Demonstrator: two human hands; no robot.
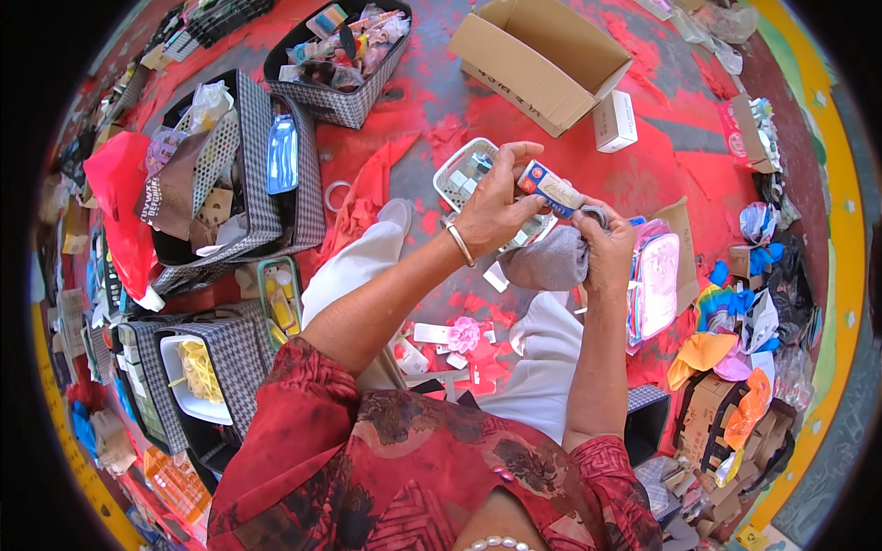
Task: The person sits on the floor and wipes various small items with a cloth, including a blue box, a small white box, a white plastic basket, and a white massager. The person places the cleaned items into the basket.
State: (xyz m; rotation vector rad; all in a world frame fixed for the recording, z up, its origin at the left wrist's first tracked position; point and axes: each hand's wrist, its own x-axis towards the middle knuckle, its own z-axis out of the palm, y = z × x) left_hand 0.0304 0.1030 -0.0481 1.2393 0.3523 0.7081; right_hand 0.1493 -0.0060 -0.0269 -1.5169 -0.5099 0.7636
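Both grips clamped, left hand (491, 204) on small packet (549, 188), right hand (608, 246) on grey cloth (551, 262)

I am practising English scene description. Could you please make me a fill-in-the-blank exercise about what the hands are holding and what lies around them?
1. The left hand grips a small red, white and blue ____.
2. The right hand holds a bundle of ____ cloth.
3. The open cardboard box lies on the ____ floor.
4. The left wrist wears a ____.

Missing words: packet; grey; red; bangle
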